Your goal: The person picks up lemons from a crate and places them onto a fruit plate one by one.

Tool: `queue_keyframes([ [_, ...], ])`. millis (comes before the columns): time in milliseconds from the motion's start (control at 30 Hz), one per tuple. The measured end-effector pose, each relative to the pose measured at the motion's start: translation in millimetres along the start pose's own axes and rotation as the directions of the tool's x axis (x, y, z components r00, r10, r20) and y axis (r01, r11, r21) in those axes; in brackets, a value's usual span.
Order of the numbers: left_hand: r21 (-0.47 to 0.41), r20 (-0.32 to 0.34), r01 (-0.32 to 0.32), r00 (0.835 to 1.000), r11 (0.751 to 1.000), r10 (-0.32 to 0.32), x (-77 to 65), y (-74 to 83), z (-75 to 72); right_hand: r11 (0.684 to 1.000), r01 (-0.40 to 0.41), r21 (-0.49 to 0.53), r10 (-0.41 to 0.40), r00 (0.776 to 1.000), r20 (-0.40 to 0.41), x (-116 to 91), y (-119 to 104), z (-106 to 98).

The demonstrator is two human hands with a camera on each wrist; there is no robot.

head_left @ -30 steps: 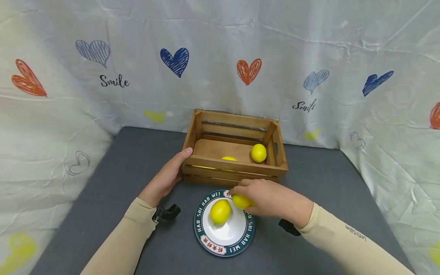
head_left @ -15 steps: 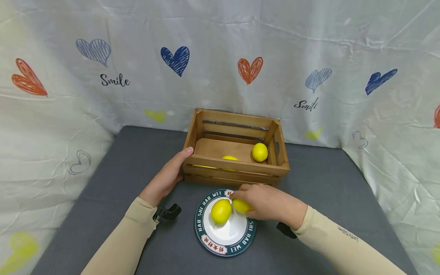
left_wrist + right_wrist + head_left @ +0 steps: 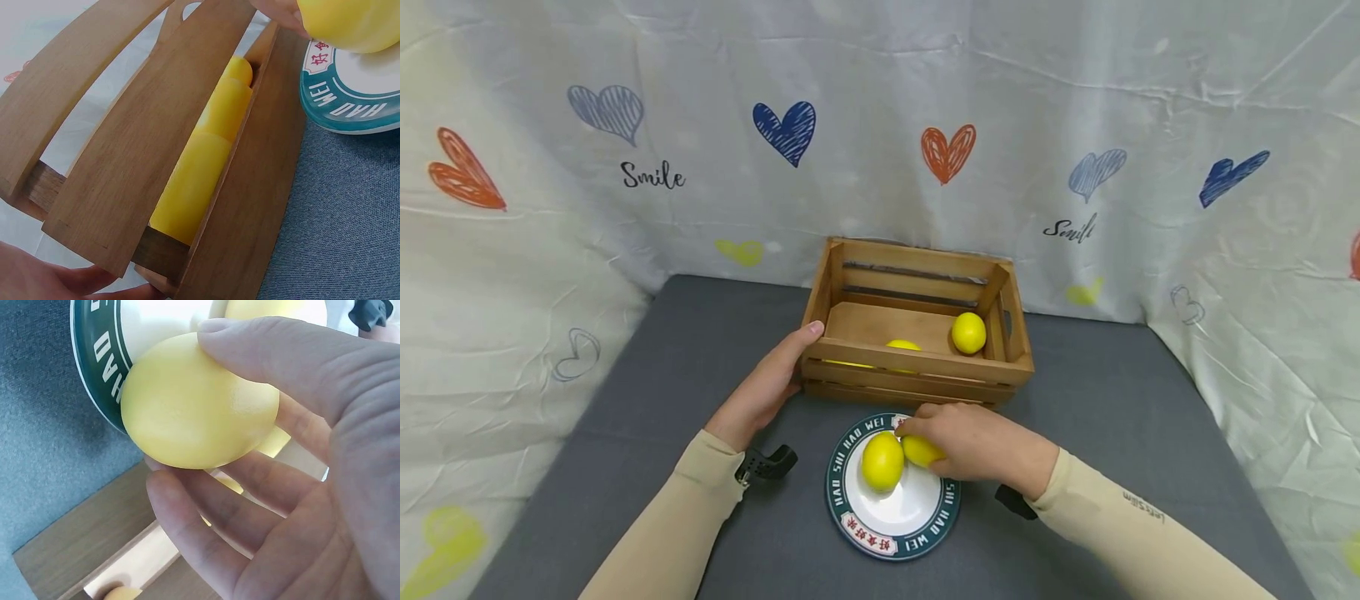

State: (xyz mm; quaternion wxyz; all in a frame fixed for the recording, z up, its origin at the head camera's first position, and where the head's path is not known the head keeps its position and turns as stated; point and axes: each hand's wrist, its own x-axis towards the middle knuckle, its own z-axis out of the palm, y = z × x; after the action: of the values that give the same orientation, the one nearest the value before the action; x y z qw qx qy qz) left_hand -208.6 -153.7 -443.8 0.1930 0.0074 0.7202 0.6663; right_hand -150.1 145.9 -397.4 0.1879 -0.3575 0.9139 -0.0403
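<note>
In the head view my left hand [image 3: 758, 387] holds the left end of a slatted wooden crate [image 3: 910, 381], thumb at the top edge. My right hand [image 3: 988, 443] grips a lemon [image 3: 919, 452] over the right part of a white plate [image 3: 901, 512] with a green lettered rim. Thumb and fingers lie on either side of this lemon [image 3: 194, 406] in the right wrist view. Beside it, a second lemon [image 3: 882, 462] rests on the plate. Inside the crate, one lemon [image 3: 968, 333] sits at the right; another [image 3: 902, 344] is partly hidden behind the front slats.
Through the slat gap in the left wrist view, several yellow lemons [image 3: 190, 187] show in a row. A dark grey cloth [image 3: 737, 533] covers the table. Behind the crate hangs a white curtain [image 3: 865, 75] printed with hearts. The plate stands just in front of the crate.
My right hand has moved slightly left and down with its lemon, closer to the lemon on the plate. The left hand stays on the crate.
</note>
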Motion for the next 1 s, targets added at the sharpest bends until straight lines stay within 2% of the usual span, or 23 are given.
queue_keyframes([
  [367,0.000,-0.014,0.006,1.000,1.000,-0.006,-1.0,2.1,0.6,1.000,0.004,-0.014,-0.005,1.000,-0.016,0,0,2],
  [700,0.001,0.004,-0.007,1.000,1.000,0.007,-1.7,0.0,-0.5,1.000,-0.003,-0.008,0.003,1.000,-0.025,0,0,3],
  [867,-0.001,0.006,-0.010,1.000,1.000,0.010,-1.1,-0.8,-0.9,1.000,-0.020,-0.003,0.020,0.999,-0.032,-4,-3,-9],
  [1000,-0.001,0.010,-0.015,1.000,1.000,0.015,-0.8,-1.1,-1.0,1.000,-0.019,-0.001,0.019,1.000,-0.021,-9,-8,-31],
])
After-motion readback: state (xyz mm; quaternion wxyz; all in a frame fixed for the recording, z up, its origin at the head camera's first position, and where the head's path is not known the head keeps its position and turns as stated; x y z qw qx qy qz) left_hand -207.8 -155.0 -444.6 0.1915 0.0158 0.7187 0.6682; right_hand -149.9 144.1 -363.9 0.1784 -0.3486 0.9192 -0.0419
